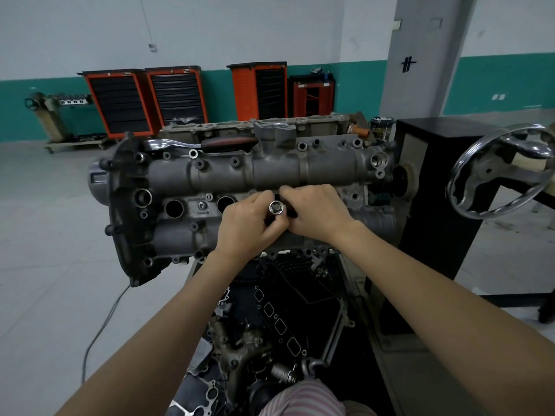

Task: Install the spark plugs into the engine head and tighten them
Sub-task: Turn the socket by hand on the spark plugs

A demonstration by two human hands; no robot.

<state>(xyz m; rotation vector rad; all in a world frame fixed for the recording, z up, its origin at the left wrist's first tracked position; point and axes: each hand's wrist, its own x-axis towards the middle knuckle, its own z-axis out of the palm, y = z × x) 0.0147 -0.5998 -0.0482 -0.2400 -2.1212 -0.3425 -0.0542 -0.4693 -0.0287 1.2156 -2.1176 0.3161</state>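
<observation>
The engine head [240,187] sits mid-scene on a stand, a ratchet [204,144] lying along its far edge. Both hands meet over its middle, the left hand [246,226] holding a socket [275,208], the right hand [315,213] just right of it. A handwheel [504,172] stands right; tool cabinets [180,97] line the far wall; loose parts [270,325] lie near, below the head.

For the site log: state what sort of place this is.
Probably an auto repair workshop or training garage: an engine head on a stand, orange tool cabinets by the wall, loose engine parts below.
</observation>
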